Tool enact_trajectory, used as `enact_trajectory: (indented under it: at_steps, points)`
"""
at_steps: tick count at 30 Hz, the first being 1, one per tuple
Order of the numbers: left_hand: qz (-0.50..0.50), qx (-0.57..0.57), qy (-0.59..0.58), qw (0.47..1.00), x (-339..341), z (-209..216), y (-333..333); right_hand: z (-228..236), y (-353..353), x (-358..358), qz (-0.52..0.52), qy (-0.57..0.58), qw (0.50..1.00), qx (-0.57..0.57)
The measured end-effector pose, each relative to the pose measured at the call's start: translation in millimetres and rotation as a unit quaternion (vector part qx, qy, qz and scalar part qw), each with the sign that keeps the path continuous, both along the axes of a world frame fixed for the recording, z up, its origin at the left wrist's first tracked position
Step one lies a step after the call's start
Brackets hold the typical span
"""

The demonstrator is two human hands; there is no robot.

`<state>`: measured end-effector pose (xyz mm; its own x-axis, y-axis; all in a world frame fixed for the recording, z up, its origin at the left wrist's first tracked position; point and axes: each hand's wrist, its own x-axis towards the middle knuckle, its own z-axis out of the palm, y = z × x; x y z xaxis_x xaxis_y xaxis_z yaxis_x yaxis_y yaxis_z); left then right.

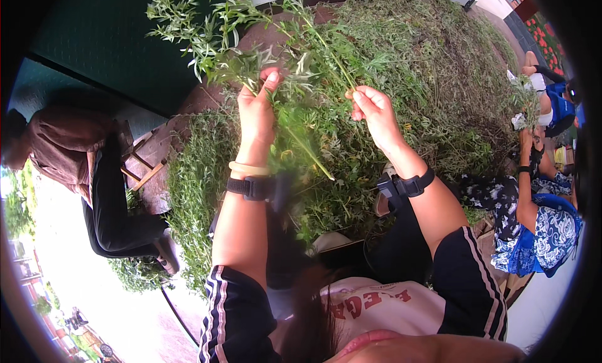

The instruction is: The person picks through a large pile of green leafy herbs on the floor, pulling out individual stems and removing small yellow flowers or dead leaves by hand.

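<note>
My left hand (256, 117) is closed round a leafy green stalk (219, 57), whose leaves fan out above the thumb. Below this hand, a blurred stem (306, 148) slants down to a pale cut end; I cannot tell whether it belongs to the same stalk. My right hand (379, 117) pinches a thin plant stem (327, 45) between thumb and fingers. That stem runs up and leftward to the top edge, near the leaves over my left hand. Both hands are raised above a broad heap of cut greenery (433, 68).
More leafy stalks (197, 165) lie in a pile to the left. Beyond it sits a person in black trousers (111, 197), beside a wooden stool (145, 171). At right are people, one in blue patterned clothing (549, 234). A dark green panel (119, 43) stands at upper left.
</note>
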<state>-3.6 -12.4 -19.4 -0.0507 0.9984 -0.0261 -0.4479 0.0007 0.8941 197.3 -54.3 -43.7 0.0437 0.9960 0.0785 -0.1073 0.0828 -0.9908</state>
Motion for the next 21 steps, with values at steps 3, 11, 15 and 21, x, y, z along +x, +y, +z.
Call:
enact_trajectory:
  at_steps: [3,11,15,21]
  points:
    - [0.049,0.014,-0.013,0.999,-1.8,7.2,0.4,3.5,-2.0,-0.4,0.003,-0.066,0.998,0.005]
    - [0.012,-0.001,0.039,0.999,2.6,4.7,-3.4,10.6,-8.0,-6.1,-0.077,-0.231,0.968,0.058]
    - [-0.017,-0.024,0.000,1.000,-16.5,6.6,1.0,16.1,13.2,26.2,-0.120,-0.131,0.984,0.026]
    - [-0.050,-0.034,0.001,0.998,-23.2,7.6,-0.2,14.6,7.8,32.5,0.022,0.121,0.992,-0.031]
